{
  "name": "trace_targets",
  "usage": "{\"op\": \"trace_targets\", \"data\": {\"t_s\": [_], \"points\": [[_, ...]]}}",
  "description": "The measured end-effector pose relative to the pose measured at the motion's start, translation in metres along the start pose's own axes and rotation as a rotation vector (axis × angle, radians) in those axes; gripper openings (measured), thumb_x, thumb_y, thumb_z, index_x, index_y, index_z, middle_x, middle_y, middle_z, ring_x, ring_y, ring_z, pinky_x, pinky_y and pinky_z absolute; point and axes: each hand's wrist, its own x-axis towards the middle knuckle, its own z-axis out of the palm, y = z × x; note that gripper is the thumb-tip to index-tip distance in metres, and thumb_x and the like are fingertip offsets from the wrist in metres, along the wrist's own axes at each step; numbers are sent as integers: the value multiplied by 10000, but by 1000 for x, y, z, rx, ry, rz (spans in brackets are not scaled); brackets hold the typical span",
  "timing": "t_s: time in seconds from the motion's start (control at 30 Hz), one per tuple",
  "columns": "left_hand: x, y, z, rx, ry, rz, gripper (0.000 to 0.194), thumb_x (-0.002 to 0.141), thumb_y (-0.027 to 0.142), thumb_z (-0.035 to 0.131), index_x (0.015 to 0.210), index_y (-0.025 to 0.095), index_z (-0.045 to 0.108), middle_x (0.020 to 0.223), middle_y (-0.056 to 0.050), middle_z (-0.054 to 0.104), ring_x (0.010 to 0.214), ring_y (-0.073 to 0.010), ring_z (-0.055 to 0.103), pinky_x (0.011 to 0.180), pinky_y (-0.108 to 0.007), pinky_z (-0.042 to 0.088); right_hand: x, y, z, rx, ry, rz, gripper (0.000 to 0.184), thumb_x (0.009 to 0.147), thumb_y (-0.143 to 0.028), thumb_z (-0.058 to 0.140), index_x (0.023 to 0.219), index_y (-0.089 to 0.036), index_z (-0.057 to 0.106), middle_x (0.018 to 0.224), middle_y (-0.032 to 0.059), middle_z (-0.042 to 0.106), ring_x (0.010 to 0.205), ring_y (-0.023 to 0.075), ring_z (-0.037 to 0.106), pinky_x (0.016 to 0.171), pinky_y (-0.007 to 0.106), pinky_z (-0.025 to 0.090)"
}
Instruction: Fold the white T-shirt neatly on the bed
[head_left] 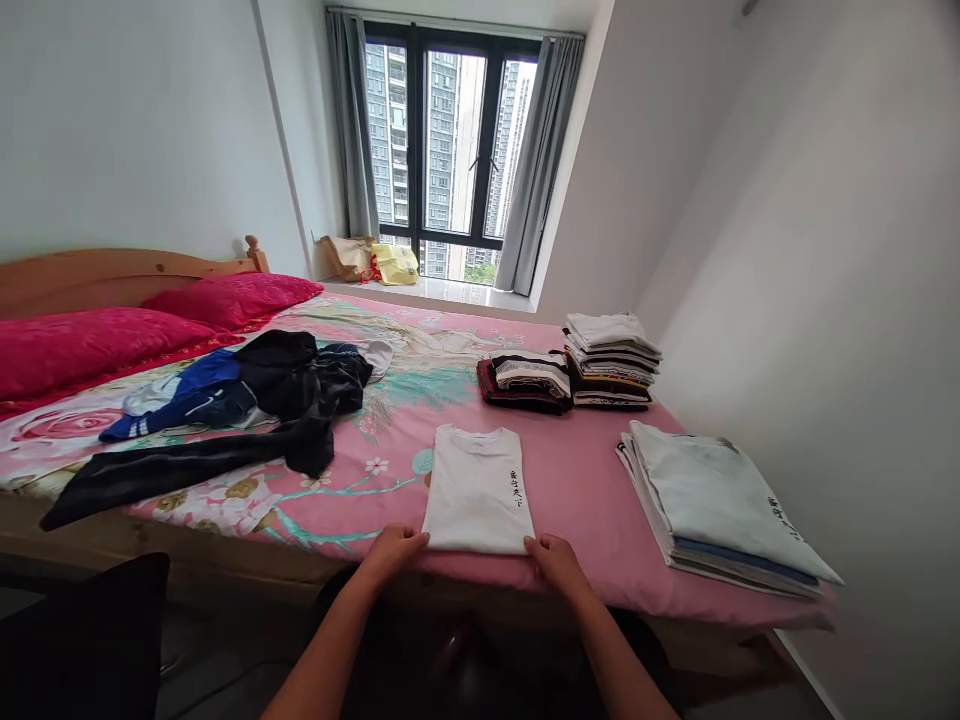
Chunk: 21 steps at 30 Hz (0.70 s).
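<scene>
A white T-shirt (474, 495), folded into a neat rectangle, lies at the front edge of the bed with its collar pointing away from me. Dark characters run down its right side. My left hand (397, 550) pinches the near left corner of the shirt between thumb and fingers. At the near right corner, my right hand (553, 560) grips the fabric the same way. To the right of the shirt rests a stack of folded shirts (712, 490), a pale one with dark lettering on top.
Loose dark and blue clothes (292, 390) are heaped on the left of the bed. Farther back stand a tall stack of folded clothes (611, 360) and a lower stack (525, 380). Red pillows (232, 300) lie by the wooden headboard (127, 275). Bags (394, 263) sit on the windowsill.
</scene>
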Motion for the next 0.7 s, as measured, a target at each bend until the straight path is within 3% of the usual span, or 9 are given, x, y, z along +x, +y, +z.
{"op": "trace_targets", "data": {"t_s": [0.2, 0.3, 0.47, 0.7], "points": [[-38, -31, 16, -66, -49, -83, 369, 646, 542, 537, 569, 204, 412, 443, 65, 387, 404, -77, 290, 403, -226, 166, -36, 25, 7, 82, -81, 135, 300, 764, -472, 453, 642, -200, 420, 454, -53, 399, 388, 88, 362, 397, 213, 264], [-43, -33, 14, -140, -109, -84, 449, 622, 630, 538, 572, 198, 426, 430, 71, 381, 378, -65, 264, 391, -223, 140, -45, 30, 9, 124, -63, 135, 290, 758, -465, 471, 658, -195, 434, 451, -59, 384, 408, 87, 355, 419, 214, 261], [-17, -7, -1, -234, -148, -114, 493, 664, 668, 447, 506, 206, 377, 383, 80, 315, 325, -57, 234, 371, -230, 116, -28, 16, -2, 62, -2, 46, 343, 743, -494, 473, 600, -182, 479, 481, -34, 431, 498, 108, 397, 496, 229, 301], [32, 20, -13, -266, -232, -162, 454, 681, 595, 502, 511, 199, 361, 405, 84, 314, 319, -46, 241, 365, -217, 90, 24, -12, -15, 119, 25, 7, 330, 716, -466, 506, 580, -165, 529, 565, -6, 513, 588, 123, 433, 551, 230, 327]]}}
